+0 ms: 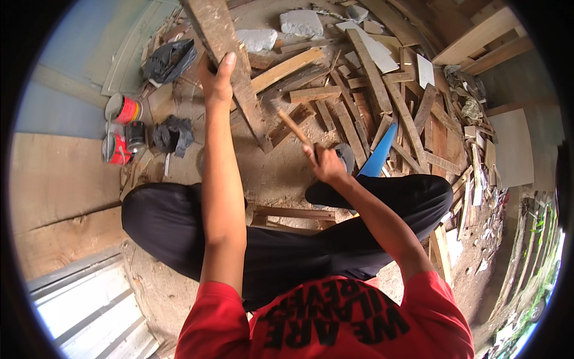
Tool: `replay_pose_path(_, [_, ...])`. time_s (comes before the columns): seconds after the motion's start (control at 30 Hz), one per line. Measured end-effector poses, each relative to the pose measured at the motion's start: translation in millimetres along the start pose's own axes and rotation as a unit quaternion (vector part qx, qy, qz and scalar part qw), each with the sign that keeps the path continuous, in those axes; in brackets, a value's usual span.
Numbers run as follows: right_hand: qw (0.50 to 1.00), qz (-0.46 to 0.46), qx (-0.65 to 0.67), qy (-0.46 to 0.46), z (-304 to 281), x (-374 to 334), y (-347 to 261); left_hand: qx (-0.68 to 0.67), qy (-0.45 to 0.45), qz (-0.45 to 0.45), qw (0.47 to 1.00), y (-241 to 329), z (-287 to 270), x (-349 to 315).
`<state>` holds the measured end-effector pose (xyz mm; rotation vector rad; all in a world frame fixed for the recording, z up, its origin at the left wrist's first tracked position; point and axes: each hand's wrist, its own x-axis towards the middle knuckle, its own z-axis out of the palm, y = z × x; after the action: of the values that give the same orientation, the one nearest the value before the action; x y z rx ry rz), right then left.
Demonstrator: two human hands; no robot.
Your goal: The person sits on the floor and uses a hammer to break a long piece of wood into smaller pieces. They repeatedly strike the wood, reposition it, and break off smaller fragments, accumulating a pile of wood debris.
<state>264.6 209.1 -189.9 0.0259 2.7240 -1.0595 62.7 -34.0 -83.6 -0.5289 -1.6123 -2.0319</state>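
Note:
My left hand (217, 85) is closed around the edge of a long, rough wooden plank (244, 99), its thumb lying on the upper face. The plank slants from the top of the head view down to a lower end near the middle. In my right hand (327, 163) is a hammer (292, 126), gripped by its wooden handle. Its head is blurred and close to the plank's right edge, apart from it as far as I can see. A blue tapered piece (379, 149) lies beyond my right knee, partly hidden by it.
Loose wood offcuts (359, 113) cover the floor ahead and to the right. Pale blocks (301, 23) lie at the far side. Red paint cans (116, 148) and black plastic bags (172, 134) sit at the left. A low wooden frame (293, 213) is between my legs.

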Motion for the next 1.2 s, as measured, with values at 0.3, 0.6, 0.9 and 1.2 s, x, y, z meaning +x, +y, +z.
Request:
replay_pose_path(0.3, [0.987,0.101,-0.105,0.073,23.5,37.4,152.2,-0.13,0.023,-0.039,0.99,7.2,-19.9,3.7])
replay_pose_path(0.6, [0.977,0.009,0.163,0.139,-42.3,25.6,-15.8,-0.229,0.002,-0.041,0.972,41.0,-65.9,7.9])
replay_pose_path(0.9, [0.967,0.066,0.175,0.175,-6.0,18.4,38.8,-0.249,0.216,0.031,0.944,87.3,-92.9,10.4])
replay_pose_path(1.2, [0.844,0.145,0.474,0.203,-57.6,30.6,34.2,-0.186,0.484,-0.025,0.854,61.9,-93.9,-23.9])
